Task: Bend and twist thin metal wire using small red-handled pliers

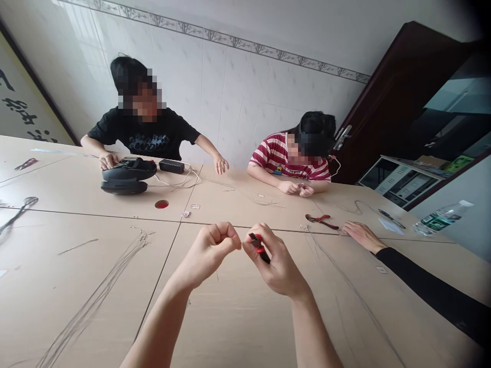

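Note:
My left hand (213,253) is closed in a pinch, thumb against the bent forefinger. Between its fingertips and those of my right hand (280,263) there is something thin, too small to name. My right hand is wrapped round small pliers (259,245) with red and black parts, mostly hidden by the fingers. Both hands are raised over the table (233,317), their fingertips nearly touching. To their left lies a bundle of thin wires (111,276), and more long thin wires (345,278) lie on the right.
Across the table sit a person in black (146,138) and a person in striped red (276,153). Another person's hand (360,235) rests at right, beside red-handled pliers (324,221). A black headset (126,176), a dark box (171,166) and a water bottle (443,217) stand farther back.

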`<action>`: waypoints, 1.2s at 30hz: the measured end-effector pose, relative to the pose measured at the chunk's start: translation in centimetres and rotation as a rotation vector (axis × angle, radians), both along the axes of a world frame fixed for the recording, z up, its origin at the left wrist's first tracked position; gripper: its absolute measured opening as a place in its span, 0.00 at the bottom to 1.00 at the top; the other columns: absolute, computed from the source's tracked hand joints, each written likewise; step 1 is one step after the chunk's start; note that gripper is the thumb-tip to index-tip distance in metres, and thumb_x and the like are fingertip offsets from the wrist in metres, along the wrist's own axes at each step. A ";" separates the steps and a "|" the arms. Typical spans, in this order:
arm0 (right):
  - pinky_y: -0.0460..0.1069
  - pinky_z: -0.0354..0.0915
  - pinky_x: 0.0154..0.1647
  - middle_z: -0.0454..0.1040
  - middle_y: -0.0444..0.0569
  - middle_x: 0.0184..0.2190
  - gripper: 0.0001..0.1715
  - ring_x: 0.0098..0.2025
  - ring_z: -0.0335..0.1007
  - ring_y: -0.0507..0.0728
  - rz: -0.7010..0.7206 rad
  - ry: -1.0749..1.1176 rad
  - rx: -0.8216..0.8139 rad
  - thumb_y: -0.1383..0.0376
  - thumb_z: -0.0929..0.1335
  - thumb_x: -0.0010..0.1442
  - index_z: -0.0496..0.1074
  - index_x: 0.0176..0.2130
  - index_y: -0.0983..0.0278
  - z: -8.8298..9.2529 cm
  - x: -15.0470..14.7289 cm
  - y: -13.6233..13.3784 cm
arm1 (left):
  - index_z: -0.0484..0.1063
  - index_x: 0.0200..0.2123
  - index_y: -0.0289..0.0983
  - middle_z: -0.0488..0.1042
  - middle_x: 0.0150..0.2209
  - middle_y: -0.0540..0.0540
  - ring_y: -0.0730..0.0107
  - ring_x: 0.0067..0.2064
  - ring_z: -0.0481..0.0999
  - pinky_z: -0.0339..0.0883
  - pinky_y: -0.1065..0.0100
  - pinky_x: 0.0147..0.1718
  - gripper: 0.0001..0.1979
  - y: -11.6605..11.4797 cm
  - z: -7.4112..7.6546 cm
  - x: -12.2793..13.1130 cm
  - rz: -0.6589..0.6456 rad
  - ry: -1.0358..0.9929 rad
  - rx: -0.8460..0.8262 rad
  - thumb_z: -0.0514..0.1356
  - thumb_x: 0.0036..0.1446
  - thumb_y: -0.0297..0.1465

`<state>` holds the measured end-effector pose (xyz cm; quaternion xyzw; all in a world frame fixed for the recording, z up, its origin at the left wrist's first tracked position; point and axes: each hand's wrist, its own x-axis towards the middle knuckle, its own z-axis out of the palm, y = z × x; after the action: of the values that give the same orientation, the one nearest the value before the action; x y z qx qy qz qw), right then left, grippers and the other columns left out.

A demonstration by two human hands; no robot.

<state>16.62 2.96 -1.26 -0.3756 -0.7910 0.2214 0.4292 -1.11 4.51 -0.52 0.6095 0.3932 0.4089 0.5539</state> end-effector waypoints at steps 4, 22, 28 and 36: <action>0.49 0.58 0.36 0.64 0.44 0.31 0.04 0.34 0.59 0.54 -0.080 0.038 0.008 0.66 0.63 0.66 0.63 0.36 0.60 -0.1 -0.2 -0.1 | 0.65 0.24 0.36 0.49 0.18 0.59 0.79 0.21 0.44 0.40 0.72 0.19 0.07 0.0 0.3 0.3 0.091 -0.034 -0.026 0.54 0.54 0.29; 0.49 0.56 0.33 0.61 0.41 0.23 0.11 0.28 0.55 0.53 -0.145 0.032 0.085 0.69 0.66 0.62 0.62 0.29 0.61 -0.2 -1.0 -0.2 | 0.63 0.23 0.37 0.50 0.18 0.58 0.79 0.21 0.45 0.41 0.76 0.17 0.07 0.0 0.0 0.8 0.196 0.077 0.014 0.55 0.52 0.31; 0.50 0.57 0.34 0.61 0.42 0.24 0.10 0.29 0.56 0.54 -0.167 0.038 0.087 0.72 0.65 0.60 0.61 0.29 0.61 -0.1 -0.7 -0.2 | 0.62 0.24 0.37 0.54 0.20 0.57 0.79 0.21 0.48 0.44 0.76 0.18 0.06 -0.4 0.1 0.8 0.141 0.147 0.037 0.54 0.53 0.29; 0.50 0.61 0.35 0.64 0.44 0.27 0.13 0.31 0.60 0.54 -0.191 0.408 -0.265 0.57 0.67 0.62 0.65 0.31 0.61 -1.0 -0.8 0.7 | 0.64 0.24 0.37 0.51 0.19 0.58 0.79 0.20 0.46 0.42 0.75 0.18 0.06 -0.1 0.3 0.9 0.145 0.167 -0.003 0.54 0.52 0.31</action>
<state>15.82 3.68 -2.29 -0.4491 -0.6133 0.3526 0.5457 -0.24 4.44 -0.23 0.6105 0.4816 0.3951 0.4891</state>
